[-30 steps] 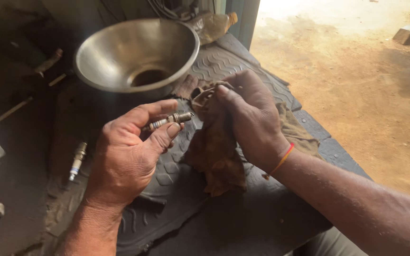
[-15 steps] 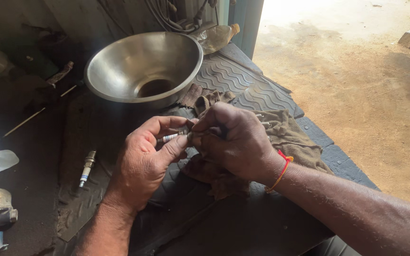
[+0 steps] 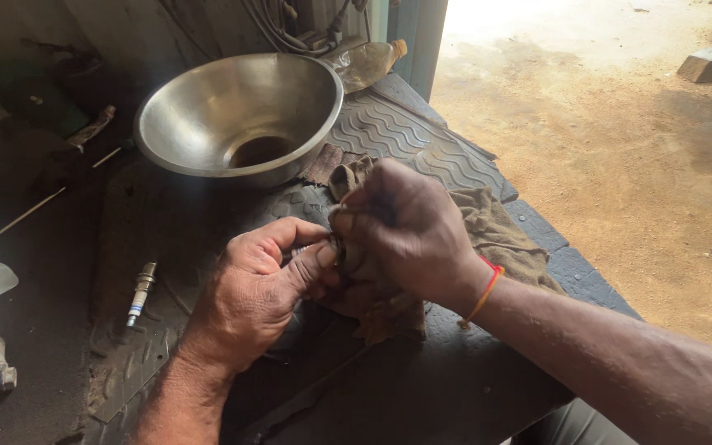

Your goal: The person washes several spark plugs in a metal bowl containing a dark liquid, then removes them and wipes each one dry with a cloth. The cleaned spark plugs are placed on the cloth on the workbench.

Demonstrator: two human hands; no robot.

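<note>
Left hand (image 3: 253,288) pinching a spark plug (image 3: 300,250) mostly hidden by fingers, right hand (image 3: 401,235) clutching a brown rag (image 3: 500,235) over its tip, second plug (image 3: 141,292) on the tabletop (image 3: 422,387)

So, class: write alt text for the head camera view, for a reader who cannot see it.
A left hand pinches a small metal spark plug while the right hand wraps a brown cloth rag around its tip. Beyond sit a wide steel bowl and a second spark plug on the black rubber mat.
</note>
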